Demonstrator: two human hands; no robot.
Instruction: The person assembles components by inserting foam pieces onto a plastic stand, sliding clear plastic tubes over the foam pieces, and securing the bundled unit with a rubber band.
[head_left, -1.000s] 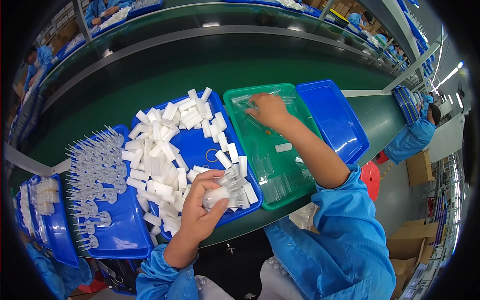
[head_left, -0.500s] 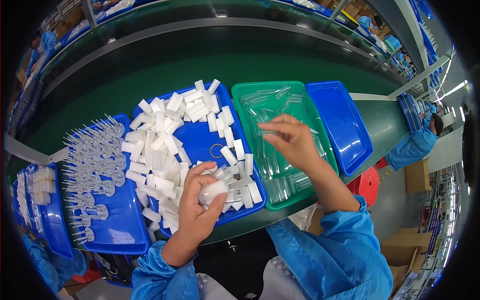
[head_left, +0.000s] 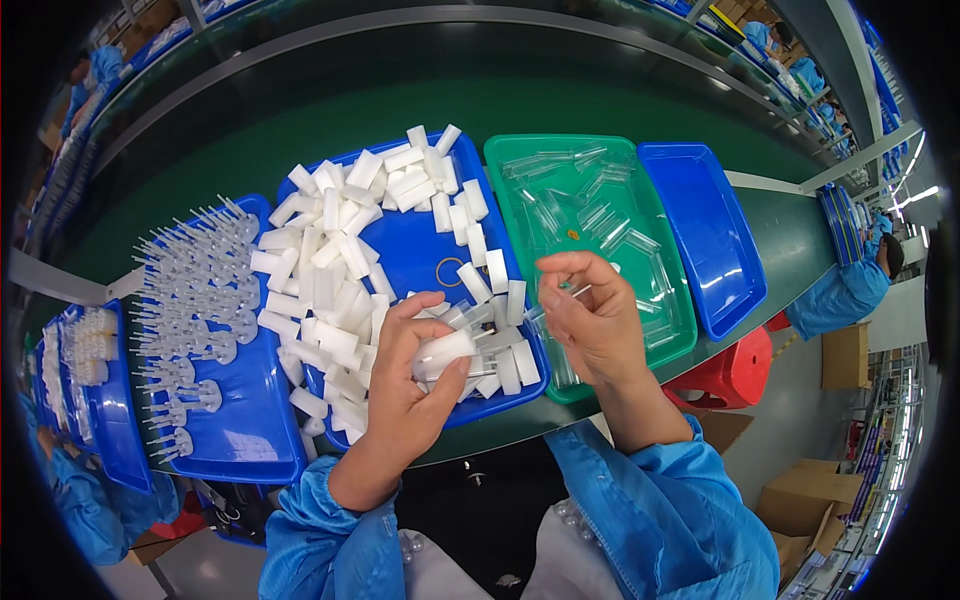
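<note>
My left hand (head_left: 408, 385) is closed round a white block (head_left: 446, 347), with clear plastic pieces beside it at the fingers. It hovers over the near right part of a blue tray (head_left: 405, 245) heaped with white rectangular blocks (head_left: 335, 245). Thumb and fingers of my right hand (head_left: 598, 325) pinch a small clear plastic piece (head_left: 576, 290), mostly hidden by the fingers. That hand is above the near left edge of a green tray (head_left: 668, 240) holding clear plastic tubes (head_left: 605, 222). A thin tan ring (head_left: 449, 271) lies on the blue tray's floor.
To the left, another blue tray (head_left: 240, 440) carries rows of clear thin-stemmed parts (head_left: 200, 280). A shallow blue tray (head_left: 708, 240) adjoins the green one. A red stool (head_left: 735, 370) stands below the bench's right side. Co-workers in blue (head_left: 845, 290) sit farther along.
My right hand has come back toward me from over the green tray, nearer my left hand, with the clear piece still pinched. My left hand keeps hold of the white block. The view has shifted slightly.
</note>
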